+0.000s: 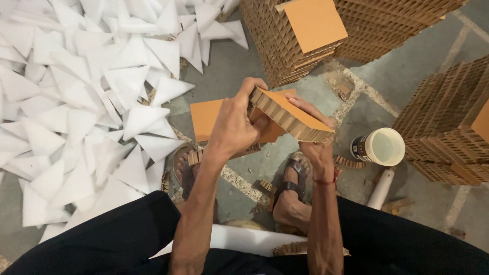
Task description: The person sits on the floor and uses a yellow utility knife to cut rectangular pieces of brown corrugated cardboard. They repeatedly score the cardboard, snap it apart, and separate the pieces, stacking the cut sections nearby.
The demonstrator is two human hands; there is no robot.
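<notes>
1. Head view: both hands hold one honeycomb block above the floor, over the person's sandalled feet.
2. Left hand wraps the block's near-left end, fingers closed tight on it, thumb up at the top corner.
3. Right hand supports the block from beneath and behind, fingers closed against its far side; a red thread sits on that wrist.
4. Block is tilted, orange face up, its open-cell edge turned toward the camera.
5. An orange sheet lies flat on the floor just behind the hands.
6. A pile of white triangles covers the floor to the left.
7. Stacks of honeycomb blocks stand ahead, and more stacks stand at the right.
8. A white tub stands right of the right foot, with a white tube lying just below it.
9. Cardboard scraps lie between the feet.
</notes>
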